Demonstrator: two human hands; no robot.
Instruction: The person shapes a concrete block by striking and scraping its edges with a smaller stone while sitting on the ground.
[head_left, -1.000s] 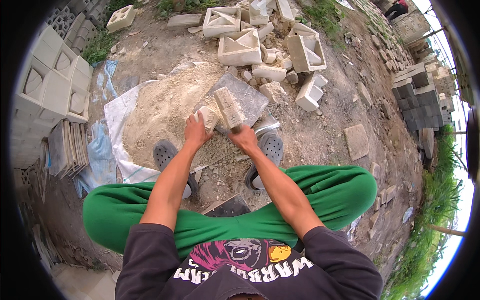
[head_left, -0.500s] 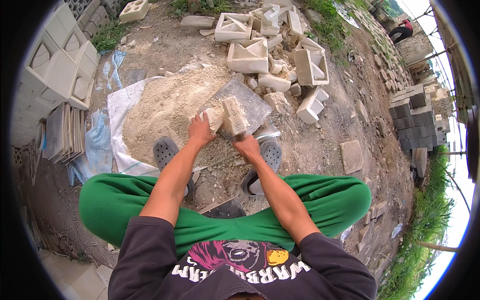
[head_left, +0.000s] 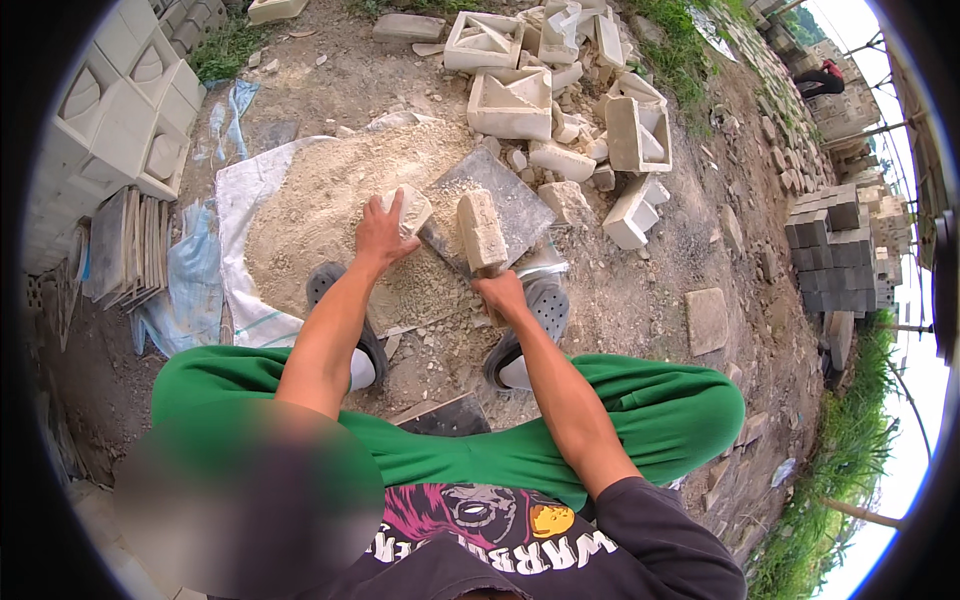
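Note:
A pale, dust-coated chunk of broken block [head_left: 412, 208] is gripped in my left hand [head_left: 382, 235], its fingers curled over the chunk's left side. It is held by the left edge of a dark flat slab [head_left: 518, 212]. My right hand [head_left: 503, 295] is closed round the short handle of a mallet [head_left: 482, 228] with a blocky, dust-caked head. That head is over the slab, to the right of the chunk and apart from it. Around and left of the chunk spreads a heap of crushed pale rubble [head_left: 315, 220] on a white sheet [head_left: 240, 195].
Broken hollow blocks [head_left: 511, 105] lie piled beyond the slab. Stacked pale blocks [head_left: 125, 100] and thin boards [head_left: 130, 245] stand at left. Grey blocks [head_left: 830, 245] are stacked at right. A distant person [head_left: 822, 80] is at the upper right. My shoes [head_left: 545, 312] flank the heap's near edge.
My left hand has moved left and away from me with the chunk, opening a gap between it and the mallet. The mallet is still in my right hand; the view has shifted slightly.

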